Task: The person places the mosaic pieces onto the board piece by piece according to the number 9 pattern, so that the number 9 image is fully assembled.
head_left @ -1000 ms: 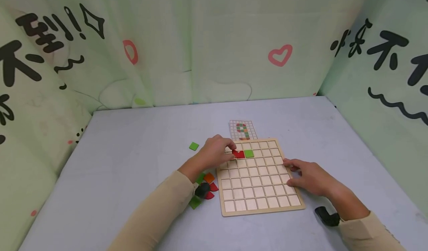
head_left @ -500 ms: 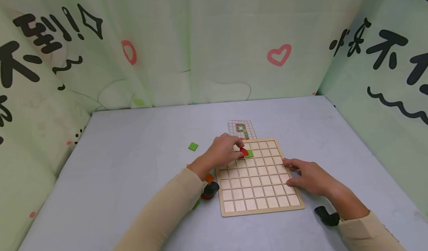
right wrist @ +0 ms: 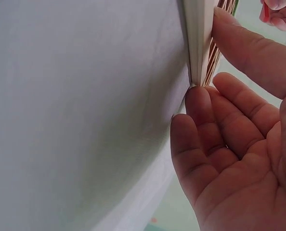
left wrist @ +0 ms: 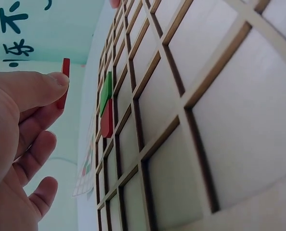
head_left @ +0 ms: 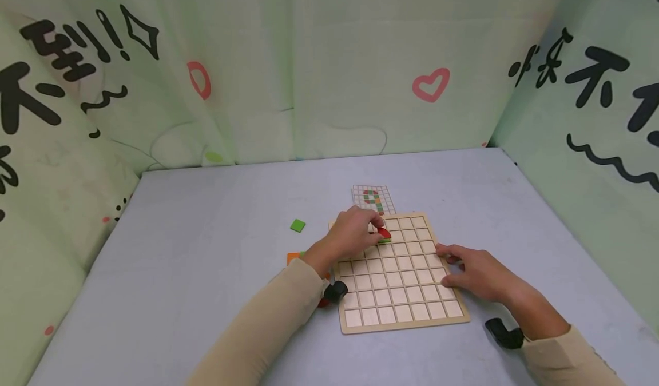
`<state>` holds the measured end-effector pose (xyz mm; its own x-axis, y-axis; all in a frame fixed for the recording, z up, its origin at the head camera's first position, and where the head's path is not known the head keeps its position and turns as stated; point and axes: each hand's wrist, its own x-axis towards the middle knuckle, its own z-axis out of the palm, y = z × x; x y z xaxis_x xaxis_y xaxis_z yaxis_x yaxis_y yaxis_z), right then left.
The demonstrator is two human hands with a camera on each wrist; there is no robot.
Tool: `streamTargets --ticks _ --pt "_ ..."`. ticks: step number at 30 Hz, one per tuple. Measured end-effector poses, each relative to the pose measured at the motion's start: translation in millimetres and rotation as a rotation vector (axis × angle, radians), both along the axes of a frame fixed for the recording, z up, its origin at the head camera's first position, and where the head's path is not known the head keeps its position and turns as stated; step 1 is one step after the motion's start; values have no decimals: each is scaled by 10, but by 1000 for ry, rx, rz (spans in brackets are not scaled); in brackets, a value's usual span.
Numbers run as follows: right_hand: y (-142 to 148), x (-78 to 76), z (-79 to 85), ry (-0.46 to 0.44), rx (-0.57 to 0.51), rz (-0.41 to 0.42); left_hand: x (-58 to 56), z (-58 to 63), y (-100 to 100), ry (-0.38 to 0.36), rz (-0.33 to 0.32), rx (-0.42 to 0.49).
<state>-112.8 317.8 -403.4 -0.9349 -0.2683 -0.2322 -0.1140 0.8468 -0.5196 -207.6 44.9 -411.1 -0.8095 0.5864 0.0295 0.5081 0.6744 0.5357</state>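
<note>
My left hand (head_left: 352, 231) is over the upper part of a wooden grid board (head_left: 397, 280). Between its thumb and fingers it pinches a red tile with a curved edge (left wrist: 64, 86), held just above the board. A green square tile (left wrist: 106, 92) and another red tile (left wrist: 107, 119) sit side by side in grid cells. In the head view the held tile overlaps the green one, and the hand hides the seated red one. With its thumb and fingertips, my right hand (head_left: 479, 274) touches the board's right edge, fingers loosely bent.
Behind the board lies a card (head_left: 374, 197) printed with a coloured pattern on a grid. A loose green tile (head_left: 297, 225) is left of the board. An orange tile (head_left: 293, 258) and others lie partly under the left forearm. Green curtains surround the white table (head_left: 206, 231).
My left hand has moved to the right with the red tile, from over the seated red tile to over the green one. The right hand stays at the board's edge.
</note>
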Motion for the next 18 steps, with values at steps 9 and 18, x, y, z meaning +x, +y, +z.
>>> streamTargets --ticks 9,18 --pt "-3 11 -5 1 4 -7 2 -5 100 -13 13 18" --pt "-8 7 -4 2 12 -4 12 -46 217 -38 38 7"
